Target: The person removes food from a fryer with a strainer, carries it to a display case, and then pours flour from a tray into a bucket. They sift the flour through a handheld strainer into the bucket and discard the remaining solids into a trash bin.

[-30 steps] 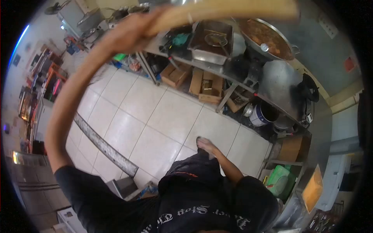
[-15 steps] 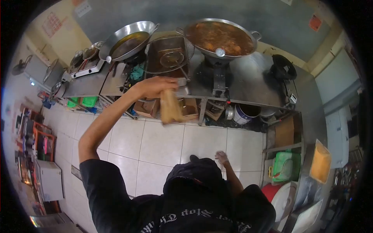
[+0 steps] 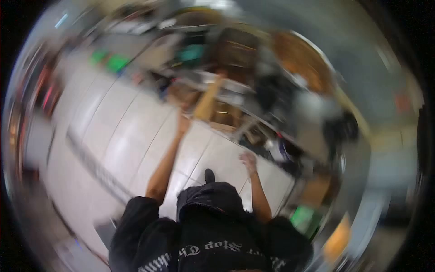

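Although blur softens the view, "Stop" can be read upside down in pale blackletter across the dark shirt (image 3: 222, 233), with the lettering around it broken by folds. The long tan piece (image 3: 209, 100) appears in front of the counter (image 3: 159, 53), its long axis slanting from a lower end beside the left hand (image 3: 184, 121) up and slightly right toward the metal tray (image 3: 235, 52). The left arm reaches forward, its hand's grip on the piece impossible to tell, while the right hand (image 3: 248, 161) hovers above the tiled floor (image 3: 136, 124), fingers loosely apart, elbow bent.
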